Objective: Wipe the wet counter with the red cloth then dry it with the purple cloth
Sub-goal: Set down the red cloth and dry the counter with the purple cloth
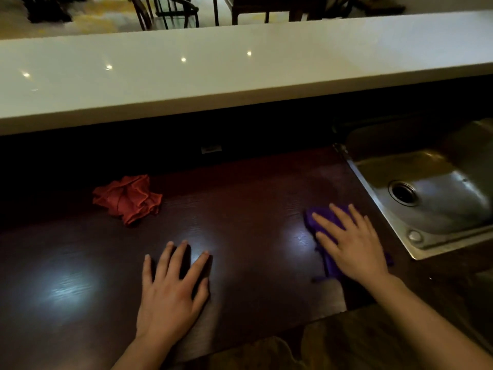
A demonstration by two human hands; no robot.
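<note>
Head view, dim light. Both bare forearms entered from the bottom edge and reached forward over the dark wood-grain counter (253, 209).

Left hand (170, 292): palm down, flat on the counter, wrist near the front edge. Fingers (198, 263) extended and moderately spread, pointing away from the body, thumb out to the right side. Nothing under or in this hand; it rested on bare counter.

Right hand (352, 244): palm down on top of the purple cloth (329, 265), forearm angled in from the lower right. Fingers extended and spread, pointing up and to the left, laid flat over the cloth rather than pinching it. Cloth was bunched beneath the palm, with fabric showing past the fingertips at the far side and below the hand at the near side. It lay on the counter just beside the left rim of the stainless sink (373, 198).

Red cloth (128, 198): crumpled in a loose heap on the counter, toward the back left, well apart from both hands and touched by neither.

Counter surface showed bright patches of reflected light between and to the left of the hands; whether these areas were wet could not be told.

Sink basin sat at the right, drain (402, 192) visible. A white raised bar top (240, 70) ran across above the counter, with chairs (170, 12) beyond it.
</note>
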